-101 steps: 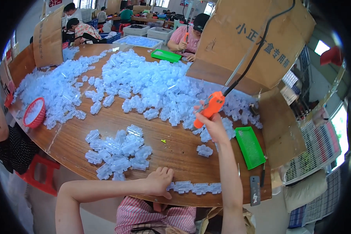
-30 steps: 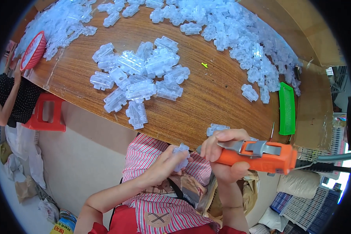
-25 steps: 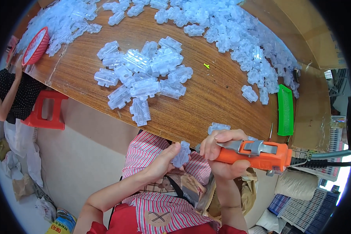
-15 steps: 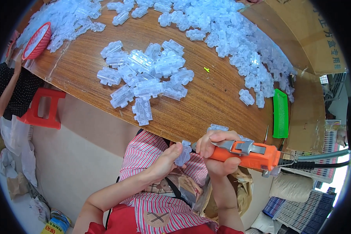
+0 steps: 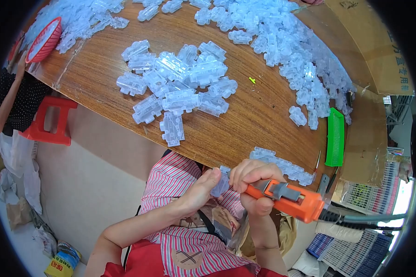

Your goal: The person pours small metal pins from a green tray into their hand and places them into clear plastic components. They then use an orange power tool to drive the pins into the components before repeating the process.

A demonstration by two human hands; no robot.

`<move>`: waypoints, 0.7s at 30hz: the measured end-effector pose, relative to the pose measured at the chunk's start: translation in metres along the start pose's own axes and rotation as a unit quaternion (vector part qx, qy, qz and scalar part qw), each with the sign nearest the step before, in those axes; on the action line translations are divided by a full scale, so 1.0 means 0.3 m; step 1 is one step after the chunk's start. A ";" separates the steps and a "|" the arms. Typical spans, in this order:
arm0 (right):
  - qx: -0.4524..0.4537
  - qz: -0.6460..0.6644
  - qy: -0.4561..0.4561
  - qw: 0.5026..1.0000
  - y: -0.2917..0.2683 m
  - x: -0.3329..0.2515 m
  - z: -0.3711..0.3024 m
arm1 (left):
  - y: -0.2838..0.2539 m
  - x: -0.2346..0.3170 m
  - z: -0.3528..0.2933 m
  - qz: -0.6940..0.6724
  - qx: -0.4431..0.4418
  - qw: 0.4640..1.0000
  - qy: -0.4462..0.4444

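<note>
Between its fingers and thumb my left hand (image 5: 200, 190) pinches a small clear plastic part (image 5: 221, 183), close to the table's front edge. My right hand (image 5: 253, 182) is wrapped round an orange corded hand tool (image 5: 296, 203) with a metal lever on top. The tool points left toward the plastic part, its working tip hidden by my fingers. A row of similar clear parts (image 5: 286, 167) lies on the table just beyond my right hand. A loose group of these parts (image 5: 171, 87) is spread in the middle of the brown wooden table (image 5: 259, 122).
Large heaps of clear parts (image 5: 282, 41) cover the far and right sides. A green tray (image 5: 335, 138) stands at the right by a cardboard wall (image 5: 367, 143). A cable and hose (image 5: 365, 219) trail right. At the left, another person's arm (image 5: 9, 97) is near a red basket (image 5: 44, 40).
The tool's back end has swung down and toward me, and its lever has turned. More of the row of parts shows beyond my right hand. The camera view has shifted slightly.
</note>
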State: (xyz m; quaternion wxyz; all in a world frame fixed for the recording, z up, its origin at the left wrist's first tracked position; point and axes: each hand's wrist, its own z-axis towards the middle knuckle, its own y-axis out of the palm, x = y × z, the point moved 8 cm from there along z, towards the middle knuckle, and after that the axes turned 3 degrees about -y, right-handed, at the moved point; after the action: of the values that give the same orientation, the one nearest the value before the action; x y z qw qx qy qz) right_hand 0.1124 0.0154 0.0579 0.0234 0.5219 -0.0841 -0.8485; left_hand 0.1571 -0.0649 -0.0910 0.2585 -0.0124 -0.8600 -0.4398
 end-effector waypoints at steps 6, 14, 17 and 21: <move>-0.028 -0.016 -0.010 0.999 0.001 0.004 -0.009 | -0.003 0.013 -0.004 0.050 0.034 0.998 -0.009; 0.016 0.000 0.039 0.999 -0.029 -0.050 0.051 | 0.008 -0.010 -0.020 -0.057 0.020 0.998 -0.014; 0.016 -0.038 -0.017 0.999 -0.043 -0.101 0.072 | 0.025 0.010 -0.047 -0.092 0.011 0.996 -0.004; 0.032 -0.014 -0.042 0.999 -0.045 -0.094 0.038 | -0.002 0.016 -0.061 -0.056 0.062 0.996 0.014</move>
State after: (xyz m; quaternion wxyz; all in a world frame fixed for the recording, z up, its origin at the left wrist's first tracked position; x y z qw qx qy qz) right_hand 0.1157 0.0337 0.0856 -0.0085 0.4875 -0.1048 -0.8668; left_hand 0.1606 -0.0803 -0.0804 0.2453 0.0579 -0.8813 -0.3998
